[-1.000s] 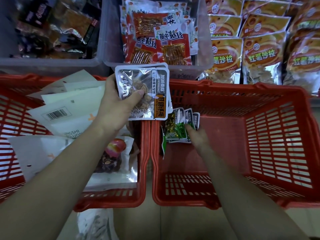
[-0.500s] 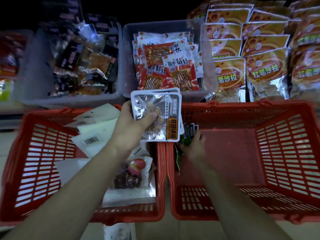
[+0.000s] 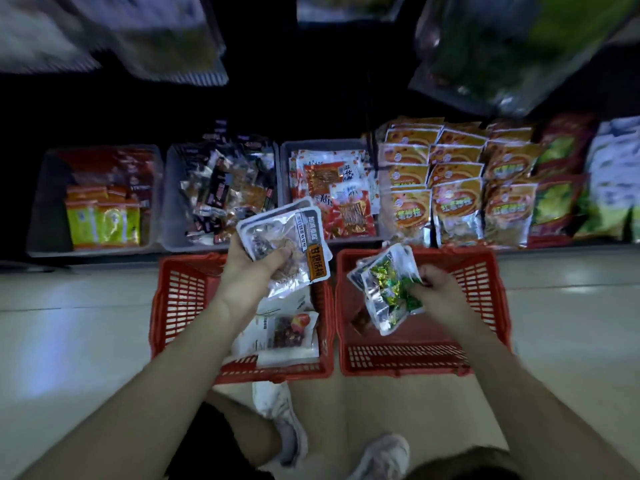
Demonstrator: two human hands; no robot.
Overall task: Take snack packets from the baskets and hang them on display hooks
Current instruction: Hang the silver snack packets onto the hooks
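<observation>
Shoes: two pale shoes (image 3: 281,422) at the lower middle of the frame, standing on the tiled floor (image 3: 69,323).
Left basket: red plastic left basket (image 3: 180,299) on the floor at centre left, touching or just beside its twin along the inner side.
White pouch: a white pouch (image 3: 284,332) with a red fruit picture lies flat in the left basket, under the left forearm.
Right basket: red right basket (image 3: 481,282) at centre right; a small brown packet (image 3: 362,322) lies on its bottom near the left wall.
Left hand: the left hand (image 3: 249,271) is above the far end of the left basket, fingers and thumb curled round a small stack of silver packets (image 3: 289,242) with an orange label at the lower right corner; the stack is tilted.
Right hand: the right hand (image 3: 440,289) is above the right basket, fingers pinching a bunch of green packets (image 3: 388,289) with silver edges, which fan out to the left of the hand.
Shelf row: beyond the baskets, grey bins (image 3: 169,209) stand side by side, holding yellow, dark and red packets (image 3: 346,206).
Orange packets: rows of orange packets (image 3: 457,206) stand upright right of the bins, with green ones further right.
Top of frame: blurred hanging bags (image 3: 512,53); their print cannot be made out.
</observation>
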